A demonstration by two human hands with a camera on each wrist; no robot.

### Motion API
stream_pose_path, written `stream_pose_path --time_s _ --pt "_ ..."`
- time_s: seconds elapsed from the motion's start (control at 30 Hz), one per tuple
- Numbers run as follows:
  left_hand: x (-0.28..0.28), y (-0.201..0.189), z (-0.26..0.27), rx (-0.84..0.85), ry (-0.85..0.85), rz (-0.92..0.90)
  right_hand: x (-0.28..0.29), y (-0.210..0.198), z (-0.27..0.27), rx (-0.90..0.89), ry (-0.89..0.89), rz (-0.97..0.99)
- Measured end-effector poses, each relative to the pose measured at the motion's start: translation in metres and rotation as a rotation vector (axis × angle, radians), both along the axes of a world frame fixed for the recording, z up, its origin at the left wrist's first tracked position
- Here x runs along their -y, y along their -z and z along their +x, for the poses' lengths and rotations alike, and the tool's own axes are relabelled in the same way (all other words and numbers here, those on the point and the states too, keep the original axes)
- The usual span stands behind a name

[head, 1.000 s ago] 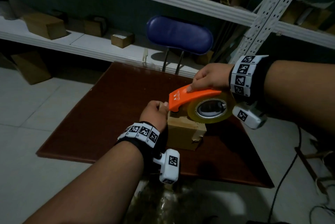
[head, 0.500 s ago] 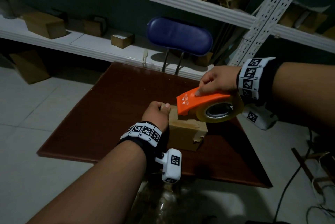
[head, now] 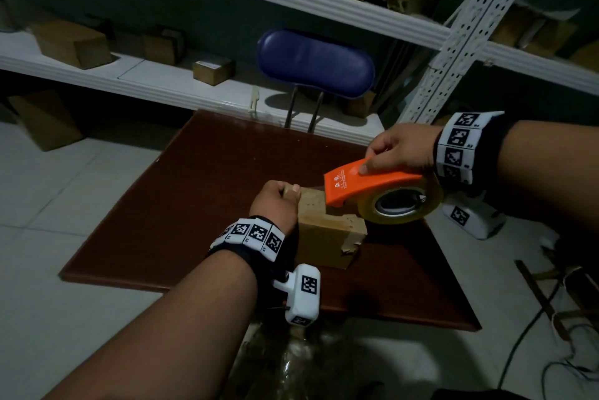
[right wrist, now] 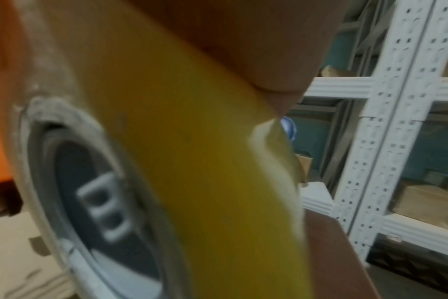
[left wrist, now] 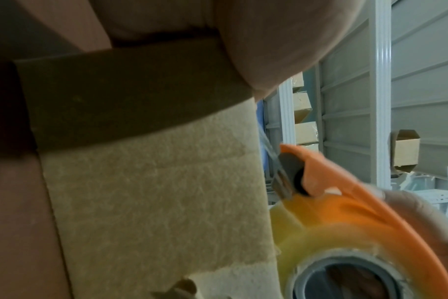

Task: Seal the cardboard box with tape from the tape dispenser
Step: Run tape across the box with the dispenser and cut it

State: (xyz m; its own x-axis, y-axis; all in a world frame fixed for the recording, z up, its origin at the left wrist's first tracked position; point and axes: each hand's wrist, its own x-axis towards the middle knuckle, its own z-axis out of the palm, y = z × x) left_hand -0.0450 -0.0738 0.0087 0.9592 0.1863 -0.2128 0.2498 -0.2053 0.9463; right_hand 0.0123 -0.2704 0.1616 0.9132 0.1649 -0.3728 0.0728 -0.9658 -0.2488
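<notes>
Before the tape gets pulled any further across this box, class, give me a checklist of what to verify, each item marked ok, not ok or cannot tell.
1. Left hand steadies the cardboard box: ok.
2. Right hand has a firm grip on the orange tape dispenser: ok.
3. Tape strand runs from dispenser to box: ok.
4. Tape end stuck firmly under the thumb: cannot tell.
5. Box sits flat on the brown table: ok.
6. Flaps fully closed: cannot tell.

No legible text; white print on orange tape dispenser (head: 363,184) unreadable.
</notes>
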Motion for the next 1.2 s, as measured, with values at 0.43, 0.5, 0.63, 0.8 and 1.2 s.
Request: stream_pose_path --time_s 0.43,0.5,0.63,0.8,1.2 --pt "0.001 -0.002 0.0 -0.023 0.028 0.029 0.031 0.006 0.0 -0.038 0.006 0.065" --pt "0.001 -0.002 0.0 -0.024 0.027 0.026 0.032 0.007 0.0 -0.039 0.0 0.066" --pt "0.001 -0.002 -0.001 -0.032 0.022 0.023 0.035 0.009 0.001 -0.025 0.002 0.071" --pt "0.002 -0.002 0.0 -0.054 0.02 0.015 0.047 0.01 0.0 -0.008 0.008 0.051" --pt "0.001 -0.001 -0.002 -0.044 0.021 0.007 0.055 0.013 -0.003 -0.022 0.022 0.053"
